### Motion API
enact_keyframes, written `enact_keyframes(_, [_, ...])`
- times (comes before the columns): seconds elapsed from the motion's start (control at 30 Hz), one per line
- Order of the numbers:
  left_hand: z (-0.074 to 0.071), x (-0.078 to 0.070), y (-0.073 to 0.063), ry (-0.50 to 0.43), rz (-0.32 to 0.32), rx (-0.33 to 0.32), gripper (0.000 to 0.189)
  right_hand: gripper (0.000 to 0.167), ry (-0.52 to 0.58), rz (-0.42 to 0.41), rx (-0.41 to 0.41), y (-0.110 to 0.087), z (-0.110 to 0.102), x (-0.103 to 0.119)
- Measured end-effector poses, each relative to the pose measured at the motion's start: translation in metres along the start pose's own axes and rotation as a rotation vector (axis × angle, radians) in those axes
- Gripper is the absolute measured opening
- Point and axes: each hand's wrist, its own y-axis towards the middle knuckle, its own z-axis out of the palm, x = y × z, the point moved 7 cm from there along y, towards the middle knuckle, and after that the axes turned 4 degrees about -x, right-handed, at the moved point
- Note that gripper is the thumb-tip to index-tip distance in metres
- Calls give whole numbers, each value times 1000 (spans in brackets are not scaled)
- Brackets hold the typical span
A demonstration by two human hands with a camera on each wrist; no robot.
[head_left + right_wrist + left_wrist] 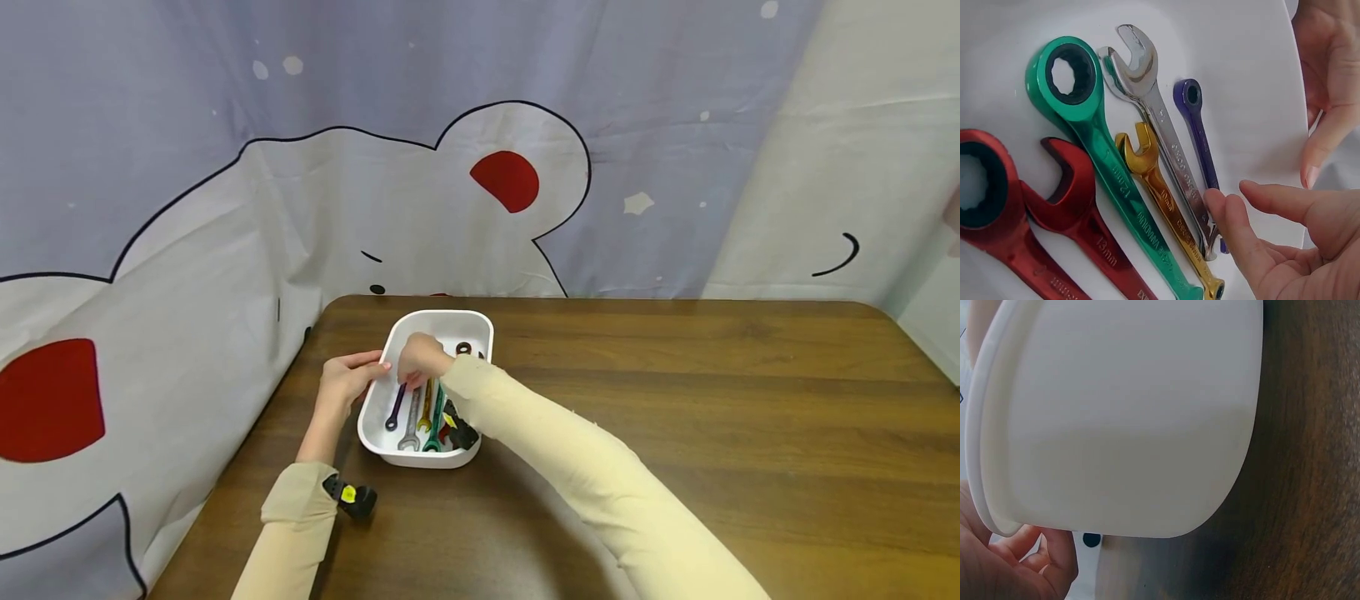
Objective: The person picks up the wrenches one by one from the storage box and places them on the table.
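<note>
A white plastic tray (382, 451) contains several coloured combination wrenches. In the head view my right hand (422, 358) reaches down inside it from above. The right wrist view shows fingertips (1215, 203) right at the shaft of a small purple wrench (1202, 140), with the thumb apart from them. Beside it lie a silver wrench (1161, 115), a gold wrench (1163, 197) and a green wrench (1113, 147). Two red wrenches (1094, 228) are farther left. At the tray's left rim, my left hand (345, 383) rests with thumb and fingers extended; the left wrist view shows its fingers (1063, 565) past the wall.
The tray stands on a brown wooden table (675, 400), near its left edge. A patterned curtain (660, 150) hangs behind and along the left side. Black wrist cameras are strapped to both sleeves; the left one (358, 500) is over the table.
</note>
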Motion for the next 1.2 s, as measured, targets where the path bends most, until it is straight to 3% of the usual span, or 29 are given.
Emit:
enact_keyframes(0.1, [-1,0,0,10,-7,-4,44,6,28,-1,15,-1,1,1])
enact_keyframes(0.27, [0,0,0,19,1,0,44,22,98,47,44,-3,1,-1])
enact_keyframes(0.5, [-1,0,-1,33,-3,-1,44,10,131,60,61,3,8,0])
enact_keyframes(0.6, [-1,0,-1,25,-1,3,44,11,181,72,101,36,31,-5])
enact_keyframes(0.73, [-2,0,-1,14,-10,4,44,12,213,87,135,95,70,-15])
enact_keyframes(0.8, [-2,0,-1,21,-11,4,44,10,225,83,144,104,77,-17])
enact_keyframes(0.9, [-2,0,-1,31,-10,0,43,11,303,69,176,90,73,-14])
enact_keyframes(1.03, [-2,0,-1,28,-7,7,43,13,439,24,219,28,41,-1])
enact_keyframes(1.1, [-2,1,0,27,-9,7,43,12,431,10,201,8,29,4])
enact_keyframes(1.2, [-2,0,0,34,-6,3,44,13,471,31,232,30,44,0])
